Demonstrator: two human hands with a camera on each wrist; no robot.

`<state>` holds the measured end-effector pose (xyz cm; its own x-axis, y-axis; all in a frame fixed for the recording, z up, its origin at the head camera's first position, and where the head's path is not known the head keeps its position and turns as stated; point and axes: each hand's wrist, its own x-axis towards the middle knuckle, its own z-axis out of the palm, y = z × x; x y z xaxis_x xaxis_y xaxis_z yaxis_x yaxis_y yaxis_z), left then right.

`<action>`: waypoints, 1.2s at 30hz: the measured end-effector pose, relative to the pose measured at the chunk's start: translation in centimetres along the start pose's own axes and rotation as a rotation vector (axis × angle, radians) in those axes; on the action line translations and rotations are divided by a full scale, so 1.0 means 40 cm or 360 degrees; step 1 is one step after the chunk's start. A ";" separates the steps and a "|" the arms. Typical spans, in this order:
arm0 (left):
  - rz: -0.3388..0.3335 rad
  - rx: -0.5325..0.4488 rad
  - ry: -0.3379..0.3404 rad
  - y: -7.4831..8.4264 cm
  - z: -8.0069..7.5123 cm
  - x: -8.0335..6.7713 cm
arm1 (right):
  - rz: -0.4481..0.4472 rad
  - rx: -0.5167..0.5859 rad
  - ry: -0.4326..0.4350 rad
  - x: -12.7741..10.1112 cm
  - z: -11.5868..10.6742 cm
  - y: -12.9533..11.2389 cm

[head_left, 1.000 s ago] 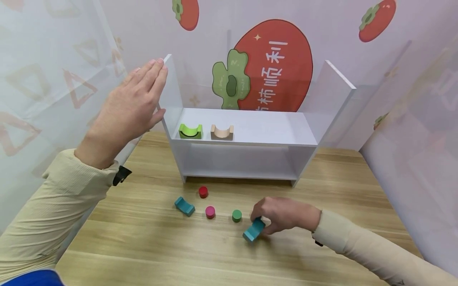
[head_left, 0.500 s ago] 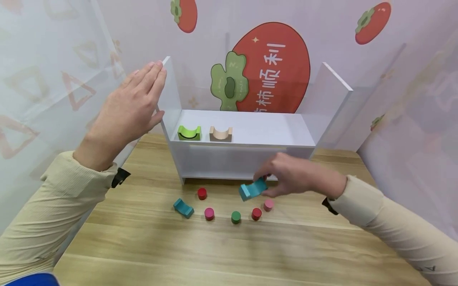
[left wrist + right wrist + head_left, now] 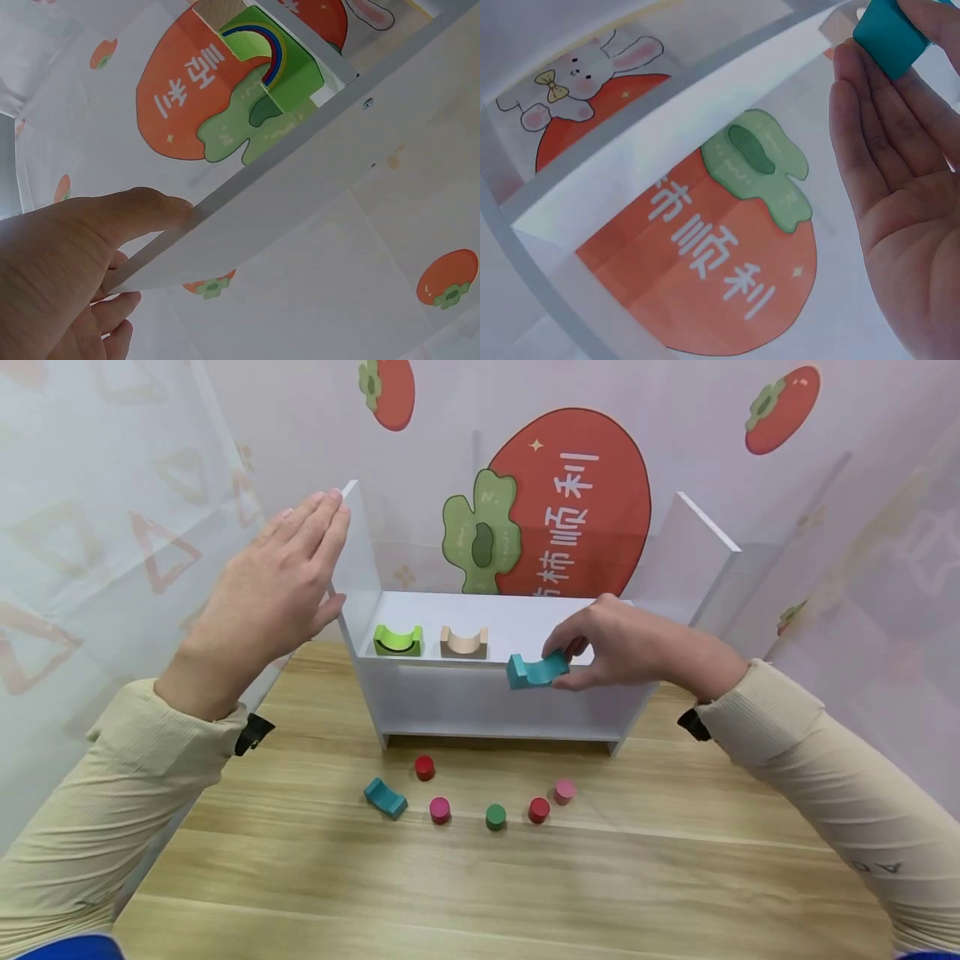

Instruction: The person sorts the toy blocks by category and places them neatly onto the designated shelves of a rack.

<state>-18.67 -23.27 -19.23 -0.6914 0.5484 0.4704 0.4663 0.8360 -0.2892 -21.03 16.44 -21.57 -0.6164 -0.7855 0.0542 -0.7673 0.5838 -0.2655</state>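
Teal arched wooden block [image 3: 537,669] pinched in my right hand [image 3: 626,647] at the white shelf's [image 3: 675,568] front edge; left hand [image 3: 266,593] flat, fingers straight, against its side panel.

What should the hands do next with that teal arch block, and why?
Probably ease the teal arch block, held by the right hand, onto the upper shelf beside the beige arch. It hovers at the shelf's front edge, while the left hand steadies the side panel.
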 end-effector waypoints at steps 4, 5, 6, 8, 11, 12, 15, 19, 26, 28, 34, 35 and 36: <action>0.0004 0.0001 0.0003 0.000 0.000 0.000 | 0.0084 -0.0005 0.0021 0.021 -0.010 0.014; 0.0003 0.0000 -0.0001 0.000 0.000 0.000 | 0.0103 -0.0008 0.0024 0.026 -0.011 0.018; 0.0002 0.0001 -0.0006 0.000 0.000 0.000 | 0.0113 -0.0005 0.0029 0.031 -0.013 0.023; -0.0001 -0.0001 -0.0020 0.002 0.000 0.001 | 0.0142 -0.0002 0.0034 0.040 -0.014 0.033; -0.0009 -0.0001 -0.0033 0.003 -0.001 0.002 | 0.0195 -0.0005 0.0036 0.050 -0.017 0.046; -0.0009 0.0000 -0.0028 0.003 0.000 0.002 | 0.0217 -0.0007 0.0034 0.054 -0.017 0.049; -0.0009 0.0002 -0.0014 0.002 -0.001 0.003 | 0.0280 -0.0012 0.0012 0.062 -0.018 0.057; -0.0014 -0.0006 -0.0011 0.002 -0.001 0.001 | 0.0328 0.0000 -0.0028 0.074 -0.012 0.068; -0.0019 -0.0009 -0.0035 0.002 -0.003 0.001 | 0.0339 0.0013 -0.0049 0.088 -0.002 0.072; -0.0021 -0.0010 -0.0044 0.003 -0.003 0.001 | 0.0337 0.0017 -0.0058 0.091 0.001 0.071; -0.0029 -0.0001 -0.0046 0.003 -0.003 -0.001 | 0.0331 0.0017 -0.0061 0.098 0.006 0.077; -0.0029 0.0002 -0.0042 0.003 -0.002 -0.001 | 0.0331 0.0021 -0.0059 0.099 0.006 0.078; -0.0028 0.0002 -0.0039 0.002 -0.002 0.000 | 0.0334 0.0022 -0.0061 0.100 0.006 0.078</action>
<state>-18.56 -23.20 -19.19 -0.7129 0.5336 0.4550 0.4531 0.8457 -0.2819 -25.84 15.08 -22.43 -0.7552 -0.6543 -0.0402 -0.6199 0.7328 -0.2804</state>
